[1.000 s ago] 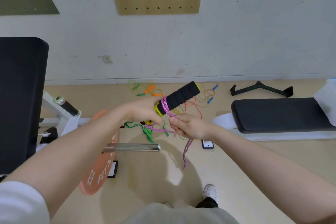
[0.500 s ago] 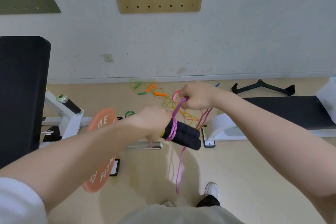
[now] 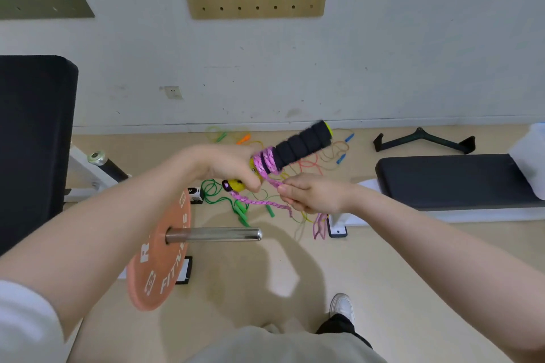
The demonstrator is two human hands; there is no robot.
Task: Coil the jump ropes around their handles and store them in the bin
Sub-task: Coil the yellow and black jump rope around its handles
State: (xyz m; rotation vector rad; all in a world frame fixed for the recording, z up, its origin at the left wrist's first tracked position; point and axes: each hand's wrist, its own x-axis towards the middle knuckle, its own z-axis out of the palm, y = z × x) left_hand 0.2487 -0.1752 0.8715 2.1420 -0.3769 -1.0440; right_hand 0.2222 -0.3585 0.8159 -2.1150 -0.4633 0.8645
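Winding is the step in hand: the left hand [image 3: 227, 166] grips the near ends of the black foam handles [image 3: 300, 144], which jut up and away from that grip toward the wall, yellow cap at the far tip. Just beyond the left fingers, several turns of pink rope [image 3: 265, 160] already sit on the handles. From those turns the rope runs down to the right hand [image 3: 309, 193], which pinches it just below and beside the left grip; a slack loop hangs under the right hand. Another strand trails from the left grip's underside across to the right hand.

Next, I judge, the right hand must carry the rope over the handles again, keeping it taut. More ropes [image 3: 236, 200] lie tangled on the floor beyond both hands; no bin is visible.
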